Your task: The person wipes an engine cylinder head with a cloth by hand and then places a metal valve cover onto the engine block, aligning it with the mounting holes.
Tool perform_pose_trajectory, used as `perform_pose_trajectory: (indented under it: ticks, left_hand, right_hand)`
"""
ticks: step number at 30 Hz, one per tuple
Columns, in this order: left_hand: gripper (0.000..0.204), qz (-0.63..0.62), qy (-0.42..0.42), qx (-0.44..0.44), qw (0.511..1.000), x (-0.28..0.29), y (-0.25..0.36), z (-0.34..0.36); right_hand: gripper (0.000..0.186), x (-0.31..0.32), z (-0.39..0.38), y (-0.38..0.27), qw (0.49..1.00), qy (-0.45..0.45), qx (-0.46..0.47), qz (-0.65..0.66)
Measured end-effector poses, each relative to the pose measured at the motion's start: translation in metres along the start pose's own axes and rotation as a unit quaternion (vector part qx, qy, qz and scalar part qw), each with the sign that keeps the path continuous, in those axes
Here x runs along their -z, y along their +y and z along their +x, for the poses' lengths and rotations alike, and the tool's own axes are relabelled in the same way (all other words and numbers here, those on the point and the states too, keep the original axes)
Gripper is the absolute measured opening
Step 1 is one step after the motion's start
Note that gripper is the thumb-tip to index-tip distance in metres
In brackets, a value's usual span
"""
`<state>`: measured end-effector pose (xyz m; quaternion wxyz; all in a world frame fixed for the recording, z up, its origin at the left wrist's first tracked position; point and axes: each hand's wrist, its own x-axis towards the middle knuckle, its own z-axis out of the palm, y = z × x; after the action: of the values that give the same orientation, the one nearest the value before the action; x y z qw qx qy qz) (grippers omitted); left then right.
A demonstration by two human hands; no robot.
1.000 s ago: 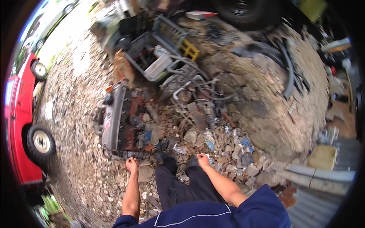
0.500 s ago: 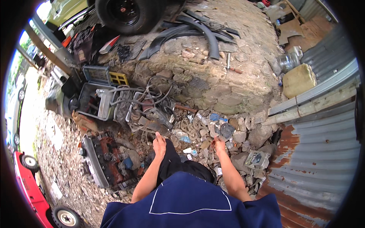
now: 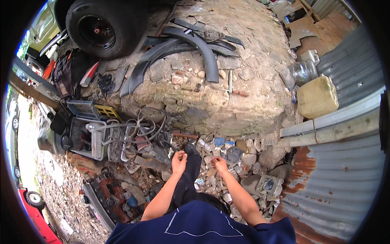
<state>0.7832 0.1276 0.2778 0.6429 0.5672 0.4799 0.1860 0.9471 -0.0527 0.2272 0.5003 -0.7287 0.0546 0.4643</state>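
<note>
My left hand (image 3: 179,163) is in front of me over my dark trouser leg, its fingers curled in. If it holds anything, that is too small to make out. To its right, my right hand (image 3: 219,165) hangs above the rubble with thumb and fingers drawn together. A small dark reddish bit seems to show at its fingertips, but I cannot tell what it is. Neither hand touches the things around. My leg (image 3: 190,166) reaches forward, with a dark shoe (image 3: 189,149) on the stony ground. A tangle of grey hoses (image 3: 140,132) lies left of my left hand.
A stone ledge (image 3: 195,118) rises ahead, bearing black curved fender trims (image 3: 203,53), a hammer-like tool (image 3: 230,83) and a large wheel (image 3: 97,30). Engine parts (image 3: 109,191) and a grey crate (image 3: 87,138) lie left. Right are a yellowed jerrycan (image 3: 317,96) and rusty corrugated sheet (image 3: 325,183).
My view has shifted forward and right, so the ledge and wheel look nearer. My left leg has stepped ahead. My hands have come closer together, and the left one's fingers are more curled.
</note>
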Motion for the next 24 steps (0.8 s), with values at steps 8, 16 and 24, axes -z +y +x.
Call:
perform_pose_trajectory:
  ticks: [8,16,24]
  left_hand:
    - [0.035,0.115,-0.01,-0.039,0.993,-0.085,0.067,0.231]
    - [0.035,0.531,0.008,-0.288,0.797,-0.114,0.134,0.356]
    - [0.024,0.594,-0.064,-0.327,0.733,-0.104,0.132,0.385]
  right_hand:
    - [0.031,-0.055,0.188,-0.173,0.904,0.046,0.279,-0.321]
    - [0.073,-0.11,0.235,-0.356,0.751,0.004,0.311,-0.582]
    - [0.054,-0.107,0.271,-0.354,0.717,-0.02,0.323,-0.618]
